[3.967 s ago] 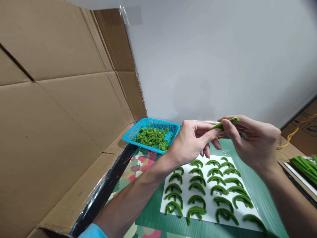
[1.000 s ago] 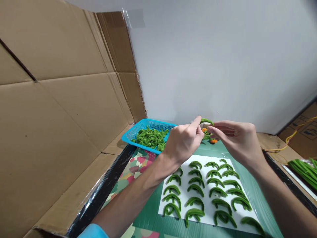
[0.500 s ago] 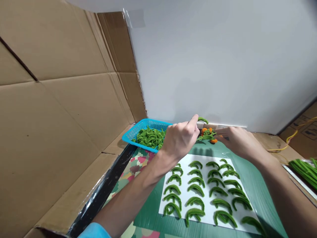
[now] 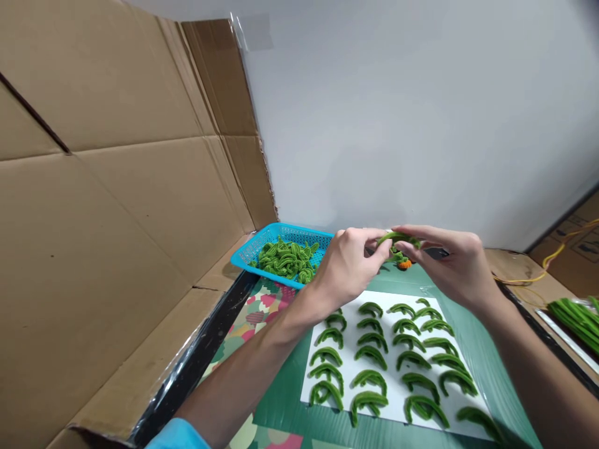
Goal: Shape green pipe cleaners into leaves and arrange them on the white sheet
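Note:
A bent green pipe cleaner (image 4: 397,236) is stretched between my two hands above the far end of the table. My left hand (image 4: 353,255) pinches its left end between thumb and fingers. At its right end, my right hand (image 4: 449,255) grips it the same way. Just beneath them, partly hidden by the fingers, lies an orange and green fuzzy piece (image 4: 403,264). Nearer to me, a white sheet (image 4: 349,368) carries rows of curved green pipe cleaner pieces (image 4: 369,357).
At the back left stands a blue plastic basket (image 4: 266,236) heaped with looped green pipe cleaners (image 4: 286,259). Straight green stems (image 4: 573,321) lie at the right edge, near a yellow cord (image 4: 555,254). Cardboard (image 4: 116,218) walls the left side; a white wall (image 4: 397,112) rises behind.
My right hand has come up and left from the orange and green piece to the pipe cleaner. My left hand has turned and lowered slightly; both now hold it.

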A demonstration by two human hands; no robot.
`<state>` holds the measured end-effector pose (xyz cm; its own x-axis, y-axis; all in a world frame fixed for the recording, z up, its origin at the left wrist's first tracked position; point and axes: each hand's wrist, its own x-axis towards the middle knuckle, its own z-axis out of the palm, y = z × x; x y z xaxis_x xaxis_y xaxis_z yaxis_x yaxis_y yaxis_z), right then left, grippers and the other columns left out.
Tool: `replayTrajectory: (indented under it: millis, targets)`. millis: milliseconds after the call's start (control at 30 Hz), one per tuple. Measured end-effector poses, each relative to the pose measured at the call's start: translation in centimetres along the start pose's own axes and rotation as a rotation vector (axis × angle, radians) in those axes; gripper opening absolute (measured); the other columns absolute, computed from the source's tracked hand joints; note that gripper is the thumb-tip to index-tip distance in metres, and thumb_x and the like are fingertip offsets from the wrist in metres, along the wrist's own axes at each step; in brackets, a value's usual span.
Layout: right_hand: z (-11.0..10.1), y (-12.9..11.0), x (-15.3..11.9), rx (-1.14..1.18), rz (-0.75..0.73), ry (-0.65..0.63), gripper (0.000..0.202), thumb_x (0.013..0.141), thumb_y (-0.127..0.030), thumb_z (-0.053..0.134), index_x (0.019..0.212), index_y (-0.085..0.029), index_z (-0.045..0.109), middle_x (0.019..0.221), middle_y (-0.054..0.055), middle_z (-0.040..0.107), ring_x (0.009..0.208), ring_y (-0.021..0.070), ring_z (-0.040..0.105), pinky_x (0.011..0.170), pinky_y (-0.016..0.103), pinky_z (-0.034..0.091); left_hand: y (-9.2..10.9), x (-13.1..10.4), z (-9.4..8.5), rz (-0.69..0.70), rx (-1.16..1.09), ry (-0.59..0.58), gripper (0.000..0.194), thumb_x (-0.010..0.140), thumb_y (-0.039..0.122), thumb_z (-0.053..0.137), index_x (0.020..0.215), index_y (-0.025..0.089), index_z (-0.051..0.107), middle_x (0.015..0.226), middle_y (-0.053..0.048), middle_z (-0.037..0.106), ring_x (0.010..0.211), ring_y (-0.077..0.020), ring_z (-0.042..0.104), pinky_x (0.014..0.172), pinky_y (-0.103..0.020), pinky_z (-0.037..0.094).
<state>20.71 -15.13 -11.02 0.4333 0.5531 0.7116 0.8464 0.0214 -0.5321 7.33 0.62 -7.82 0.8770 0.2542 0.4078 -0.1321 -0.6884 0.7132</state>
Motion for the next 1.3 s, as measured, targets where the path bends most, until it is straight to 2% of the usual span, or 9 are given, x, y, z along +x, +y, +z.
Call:
replayTrajectory:
  millis: [100, 267, 400, 567, 633, 833, 967, 1200, 1300]
  targets:
    - [0.3, -0.5, -0.2, -0.017, -0.048, 0.128, 0.016, 0.099, -0.033, 0.073, 0.106, -0.024, 0.083, 0.094, 0.002, 0.082, 0.071, 0.0149, 0.077, 0.065, 0.025, 0.063, 0.2, 0.0, -0.2, -0.057, -0.255, -0.115, 0.029, 0.103, 0.036, 0.062, 0.111, 0.016, 0.081, 0.096, -0.007, 0.081, 0.066, -0.0131, 0.071, 0.057, -0.023, 0.055]
    - [0.6, -1.3, -0.5, 0.002, 0.004, 0.261, 0.012, 0.095, -0.034, 0.079, 0.102, -0.025, 0.083, 0.093, 0.002, 0.081, 0.071, 0.0152, 0.076, 0.06, 0.026, 0.06, 0.0, 0.0, -0.3, -0.052, -0.145, -0.117, 0.036, 0.103, 0.038, 0.062, 0.079, 0.014, 0.075, 0.078, -0.006, 0.078, 0.06, -0.0113, 0.069, 0.057, -0.022, 0.052]
    - [0.8, -1.9, -0.5, 0.049, 0.014, 0.263, 0.008, 0.096, -0.031, 0.079, 0.1, -0.025, 0.082, 0.088, 0.001, 0.079, 0.068, 0.0131, 0.072, 0.061, 0.026, 0.058, 0.0, -0.2, 0.0, -0.065, -0.248, -0.148, 0.038, 0.1, 0.042, 0.065, 0.074, 0.015, 0.069, 0.07, -0.004, 0.074, 0.055, -0.01, 0.065, 0.055, -0.021, 0.05]
    - [1.2, -2.4, -0.9, -0.142, -0.201, 0.245, 0.013, 0.099, -0.02, 0.072, 0.099, -0.027, 0.083, 0.09, 0.001, 0.08, 0.076, 0.0148, 0.075, 0.071, 0.028, 0.059, 0.3, -0.5, 0.6, -0.094, -0.23, -0.121, 0.039, 0.097, 0.029, 0.063, 0.06, 0.015, 0.066, 0.056, -0.003, 0.068, 0.048, -0.008, 0.058, 0.051, -0.02, 0.045]
    - [1.3, -2.6, -0.9, -0.176, -0.208, 0.235, 0.015, 0.1, -0.02, 0.07, 0.101, -0.027, 0.083, 0.092, 0.002, 0.08, 0.077, 0.0159, 0.076, 0.074, 0.03, 0.061, 0.4, -0.6, 0.6, -0.094, -0.197, -0.103, 0.042, 0.096, 0.026, 0.06, 0.056, 0.015, 0.066, 0.054, -0.003, 0.067, 0.047, -0.008, 0.058, 0.051, -0.02, 0.045]
    - [1.2, -2.7, -0.1, 0.273, 0.141, 0.184, 0.019, 0.093, -0.036, 0.081, 0.104, -0.021, 0.083, 0.084, 0.004, 0.078, 0.065, 0.0148, 0.072, 0.06, 0.026, 0.062, 0.7, -0.4, 0.2, -0.115, -0.43, -0.143, 0.036, 0.096, 0.032, 0.068, 0.065, 0.014, 0.069, 0.057, -0.003, 0.069, 0.045, -0.0081, 0.057, 0.046, -0.019, 0.045]
    - [1.0, -2.6, 0.2, 0.425, 0.23, 0.093, 0.023, 0.091, -0.04, 0.084, 0.098, -0.018, 0.085, 0.073, 0.004, 0.075, 0.055, 0.0133, 0.065, 0.051, 0.026, 0.057, 0.7, -0.4, 0.1, -0.111, -0.414, -0.164, 0.034, 0.097, 0.031, 0.065, 0.069, 0.014, 0.071, 0.058, -0.003, 0.069, 0.044, -0.0081, 0.056, 0.044, -0.019, 0.043]
    - [1.6, -3.3, -0.8, -0.062, -0.066, 0.223, 0.012, 0.098, -0.024, 0.074, 0.096, -0.022, 0.085, 0.082, 0.003, 0.078, 0.064, 0.0124, 0.066, 0.06, 0.029, 0.053, 1.0, -1.0, 0.8, -0.072, -0.1, -0.039, 0.052, 0.099, 0.029, 0.056, 0.049, 0.016, 0.057, 0.044, -0.001, 0.057, 0.042, -0.0068, 0.048, 0.046, -0.022, 0.034]
    - [1.5, -3.4, -0.8, -0.1, -0.077, 0.226, 0.012, 0.099, -0.025, 0.073, 0.098, -0.022, 0.084, 0.085, 0.002, 0.079, 0.067, 0.0129, 0.07, 0.063, 0.029, 0.056, 1.0, -0.9, 0.6, -0.064, -0.046, -0.035, 0.052, 0.1, 0.028, 0.054, 0.049, 0.016, 0.056, 0.045, 0.0, 0.057, 0.043, -0.0073, 0.048, 0.047, -0.023, 0.033]
